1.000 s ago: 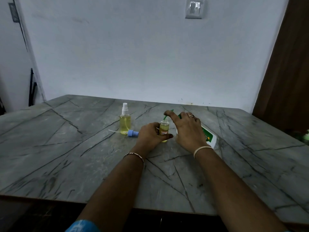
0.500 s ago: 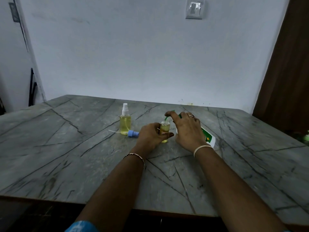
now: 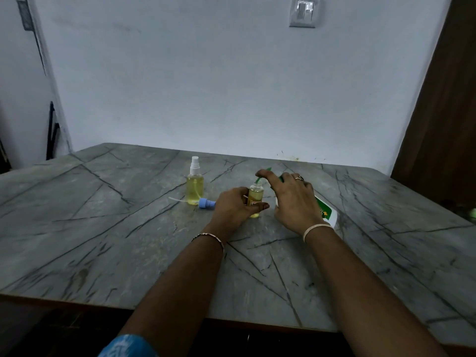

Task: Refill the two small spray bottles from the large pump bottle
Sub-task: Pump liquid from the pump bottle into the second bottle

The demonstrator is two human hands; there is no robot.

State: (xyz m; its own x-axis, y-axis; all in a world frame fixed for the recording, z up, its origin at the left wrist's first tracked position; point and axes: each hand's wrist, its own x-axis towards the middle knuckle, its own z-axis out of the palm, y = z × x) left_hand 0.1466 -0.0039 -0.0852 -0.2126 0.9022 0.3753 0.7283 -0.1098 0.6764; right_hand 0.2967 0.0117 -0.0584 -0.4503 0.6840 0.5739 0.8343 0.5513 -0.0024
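Fig. Filling step, head view. L hand (image 3: 237,204) was clamped round the open bottle (image 3: 255,195), thumb across its front, holding it upright on the table (image 3: 103,228). R hand (image 3: 293,199) lay over the top of the pump bottle (image 3: 325,215), fingers curled on the pump head, index tip on the green spout (image 3: 266,170). The spout's end sat at the open bottle's neck; whether it was inside the mouth couldn't be told. The pump bottle leaned away to the R, its white body w/ green label showing behind the wrist. The open bottle held yellow liquid to approx. its shoulder, so this fill was judged nearly done.

The capped bottle (image 3: 195,188), white sprayer on and yellow liquid inside, stood well L of the hands. The blue cap (image 3: 206,203) lay on its side w/ its dip tube, just beside L hand.

To do the step well: keep L grip firm so the light bottle can't tip under the spout; keep the spout tip centred on the narrow neck; press in short, slow strokes; watch the level and stop below the neck, leaving room for the dip tube. Steady the leaning pump bottle vs. sliding.
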